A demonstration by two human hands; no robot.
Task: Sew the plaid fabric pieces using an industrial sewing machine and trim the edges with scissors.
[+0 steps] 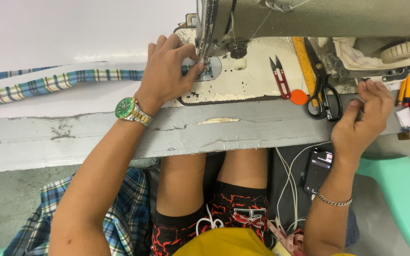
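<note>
A phone [318, 169] is being rested on the lap below the grey table edge [72, 137]. The plaid strip [48, 84] is being pinched at the sewing machine [243, 71] by the left hand [169, 71]; the right hand [364, 118], half-curled and holding nothing, is being kept beside black scissors [326, 97].

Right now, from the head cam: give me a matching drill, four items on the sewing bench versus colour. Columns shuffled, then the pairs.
Things:
1. thread snips
2. wristwatch on the left hand
3. large scissors, beside the right hand
4. fabric strip

Colours:
A. blue plaid
B. red handles
C. black handles
D. green dial

Pairs: 1-B, 2-D, 3-C, 4-A
</note>
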